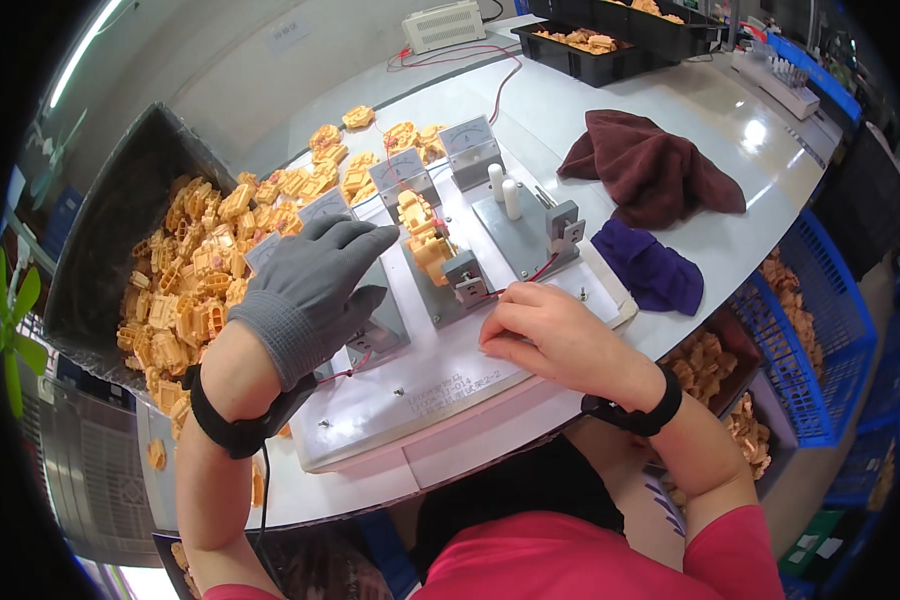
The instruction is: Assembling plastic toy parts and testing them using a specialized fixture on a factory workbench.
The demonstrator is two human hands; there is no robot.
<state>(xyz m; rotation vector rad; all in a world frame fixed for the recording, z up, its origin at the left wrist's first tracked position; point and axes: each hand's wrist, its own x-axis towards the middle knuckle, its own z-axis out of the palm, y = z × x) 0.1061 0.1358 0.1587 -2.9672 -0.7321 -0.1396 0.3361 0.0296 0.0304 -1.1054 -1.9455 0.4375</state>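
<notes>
Sitting in grey metal clamp fixture (463, 274), head view: yellow-orange moulded plastic part (426, 243). Grey-gloved left hand (315, 275) just beside it, thumb spread from fingers. Bare right hand (555, 332) over white board (450, 362), fingers bent; pinching or not, cannot tell.

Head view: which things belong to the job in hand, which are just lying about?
Likely in the job:
- yellow part on the middle fixture, close to the gloved left hand
- white board under the fixtures
- dial meters
- black tub heaped with similar parts

Seemingly just lying about:
- brown cloth
- purple cloth
</notes>
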